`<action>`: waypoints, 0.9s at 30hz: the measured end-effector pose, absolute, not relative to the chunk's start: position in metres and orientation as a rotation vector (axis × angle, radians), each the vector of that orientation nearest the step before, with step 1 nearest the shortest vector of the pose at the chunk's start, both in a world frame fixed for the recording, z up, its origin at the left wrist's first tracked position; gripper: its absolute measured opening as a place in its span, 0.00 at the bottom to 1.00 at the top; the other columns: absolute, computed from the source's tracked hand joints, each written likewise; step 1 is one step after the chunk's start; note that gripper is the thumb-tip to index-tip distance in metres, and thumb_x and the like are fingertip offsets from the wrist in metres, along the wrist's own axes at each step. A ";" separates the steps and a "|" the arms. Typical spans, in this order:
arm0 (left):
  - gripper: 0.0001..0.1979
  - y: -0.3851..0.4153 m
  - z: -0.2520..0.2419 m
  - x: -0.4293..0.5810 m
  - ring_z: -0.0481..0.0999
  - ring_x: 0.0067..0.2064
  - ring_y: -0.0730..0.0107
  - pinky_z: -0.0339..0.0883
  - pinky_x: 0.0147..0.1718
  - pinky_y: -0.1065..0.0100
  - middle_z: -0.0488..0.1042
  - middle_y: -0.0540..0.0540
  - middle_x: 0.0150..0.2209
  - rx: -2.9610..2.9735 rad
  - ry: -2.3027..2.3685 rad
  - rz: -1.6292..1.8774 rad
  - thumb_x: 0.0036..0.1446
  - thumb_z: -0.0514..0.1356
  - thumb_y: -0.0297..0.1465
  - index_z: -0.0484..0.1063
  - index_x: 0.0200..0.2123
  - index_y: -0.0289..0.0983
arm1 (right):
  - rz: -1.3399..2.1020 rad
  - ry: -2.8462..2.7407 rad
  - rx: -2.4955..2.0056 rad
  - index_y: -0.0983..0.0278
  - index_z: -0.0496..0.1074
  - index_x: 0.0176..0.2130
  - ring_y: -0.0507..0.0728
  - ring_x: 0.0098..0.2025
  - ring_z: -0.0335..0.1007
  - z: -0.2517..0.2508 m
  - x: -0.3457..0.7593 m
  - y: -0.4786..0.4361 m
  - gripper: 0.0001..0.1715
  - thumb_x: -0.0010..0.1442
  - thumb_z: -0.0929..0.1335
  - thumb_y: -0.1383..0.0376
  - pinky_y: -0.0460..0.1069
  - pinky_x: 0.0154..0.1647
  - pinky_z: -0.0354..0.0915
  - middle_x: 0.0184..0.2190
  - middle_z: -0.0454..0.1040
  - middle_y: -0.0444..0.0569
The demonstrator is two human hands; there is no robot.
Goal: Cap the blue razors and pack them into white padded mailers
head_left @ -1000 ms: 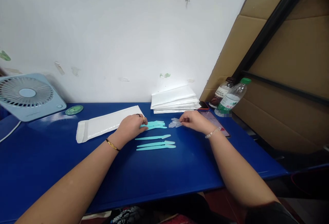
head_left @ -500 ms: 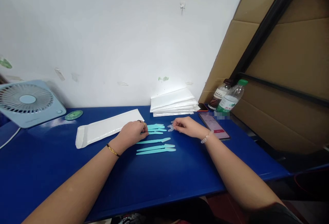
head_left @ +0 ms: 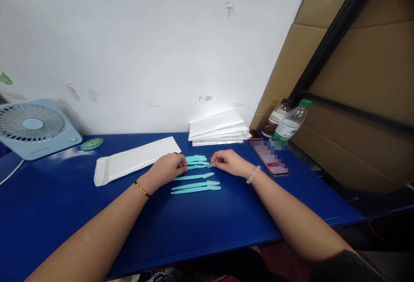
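Observation:
On the blue table (head_left: 200,221) my left hand (head_left: 168,167) is closed over the near ends of a small bunch of teal plastic sticks (head_left: 196,160). My right hand (head_left: 228,162) pinches small clear plastic pieces at the far tips of that bunch. Three more teal sticks (head_left: 196,183) lie loose side by side just in front of both hands. A long white padded envelope (head_left: 134,159) lies flat to the left of my left hand.
A stack of white envelopes (head_left: 218,127) sits against the wall. A phone (head_left: 271,158) lies right of my right hand, two bottles (head_left: 286,124) behind it. A small blue fan (head_left: 34,126) and a green disc (head_left: 92,144) stand at the far left. Cardboard leans at right.
My right hand has moved left with the clear pieces, from beside the bunch to its tips. My left hand has stayed on the bunch of teal sticks.

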State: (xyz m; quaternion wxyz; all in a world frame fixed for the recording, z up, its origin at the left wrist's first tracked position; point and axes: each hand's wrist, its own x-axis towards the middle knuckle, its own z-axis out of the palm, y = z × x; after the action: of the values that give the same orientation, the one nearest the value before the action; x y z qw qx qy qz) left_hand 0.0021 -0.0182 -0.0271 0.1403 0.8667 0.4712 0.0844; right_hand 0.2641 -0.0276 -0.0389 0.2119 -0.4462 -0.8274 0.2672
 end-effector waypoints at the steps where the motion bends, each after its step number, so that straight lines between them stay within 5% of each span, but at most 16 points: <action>1: 0.07 -0.018 -0.027 0.002 0.70 0.30 0.69 0.56 0.26 0.69 0.74 0.50 0.28 2.503 1.360 0.241 0.53 0.56 0.34 0.71 0.26 0.40 | 0.719 -2.300 -1.234 0.65 0.74 0.36 0.51 0.30 0.68 -0.040 0.263 -0.028 0.07 0.59 0.65 0.66 0.45 0.31 0.62 0.29 0.74 0.46; 18: 0.09 -0.034 -0.024 0.018 0.70 0.26 0.73 0.58 0.24 0.72 0.74 0.52 0.25 2.298 1.118 0.172 0.52 0.57 0.37 0.73 0.29 0.39 | 0.808 -2.361 -1.129 0.65 0.75 0.32 0.51 0.30 0.70 -0.026 0.253 -0.040 0.05 0.56 0.68 0.67 0.44 0.30 0.63 0.30 0.77 0.46; 27: 0.13 -0.016 -0.035 0.004 0.73 0.40 0.63 0.64 0.35 0.67 0.74 0.45 0.40 2.650 1.407 0.344 0.57 0.54 0.35 0.73 0.41 0.39 | 0.397 -2.400 -1.210 0.64 0.75 0.35 0.51 0.31 0.67 -0.031 0.285 -0.022 0.05 0.54 0.69 0.69 0.45 0.33 0.61 0.33 0.73 0.48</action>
State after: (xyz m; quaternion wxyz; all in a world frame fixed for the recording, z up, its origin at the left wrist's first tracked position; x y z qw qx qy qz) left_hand 0.0036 -0.0157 -0.0350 0.0605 0.8758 0.4651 0.1138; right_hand 0.2850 -0.0219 -0.0309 0.2106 -0.4355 -0.8635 0.1428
